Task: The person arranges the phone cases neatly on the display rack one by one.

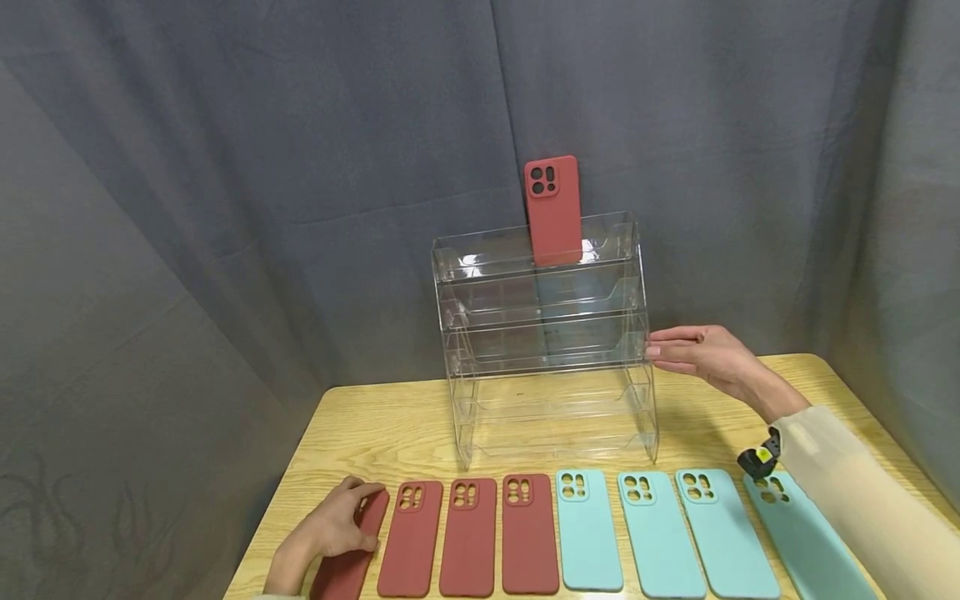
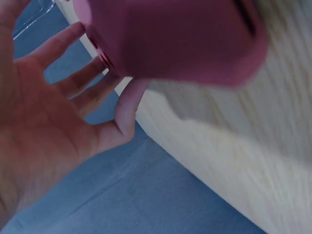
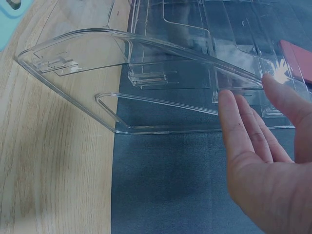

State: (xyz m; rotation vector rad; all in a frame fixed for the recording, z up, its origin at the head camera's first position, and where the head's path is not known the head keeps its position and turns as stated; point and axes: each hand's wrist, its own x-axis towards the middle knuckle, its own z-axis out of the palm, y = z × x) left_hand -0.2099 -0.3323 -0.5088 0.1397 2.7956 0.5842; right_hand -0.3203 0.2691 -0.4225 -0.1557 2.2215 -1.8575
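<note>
Within the left grip [image 1: 339,522], fingers and thumb pinching its edges, is a red phone case [image 1: 340,577], tilted over the table [image 1: 390,425]; three red cases [image 1: 468,546], then four turquoise cases [image 1: 663,542] lie in a row to that grip's right. Released, fingers straight, the right grip [image 1: 712,358] touches a clear tiered rack [image 1: 543,319] just left of it, whose top tier [image 1: 487,262] holds another red case [image 1: 557,217].

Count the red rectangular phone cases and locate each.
5: one red phone case standing in the top tier of the clear plastic rack, three flat on the wooden table, one held by the left hand.
</note>
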